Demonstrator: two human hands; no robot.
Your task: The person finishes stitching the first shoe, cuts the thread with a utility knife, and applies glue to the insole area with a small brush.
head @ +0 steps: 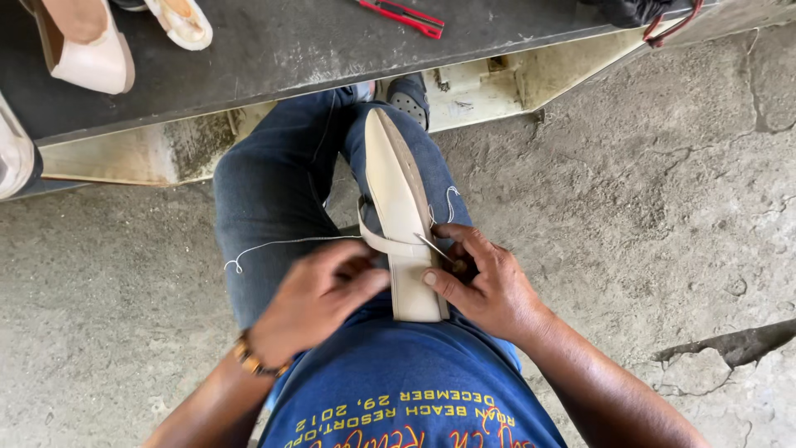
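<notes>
Cream shoe (400, 207) lies sole-up along the right thigh, heel end near the belly. Right hand (485, 282) pinches an awl (434, 247) at the sole's right edge. Left hand (319, 300) grips the strap side, thread (274, 245) trailing left. Bare floor (647, 182) lies open on the right.

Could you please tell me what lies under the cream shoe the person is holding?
The cream shoe rests on the person's jeans-clad thighs. Its upper faces down, hidden.
</notes>
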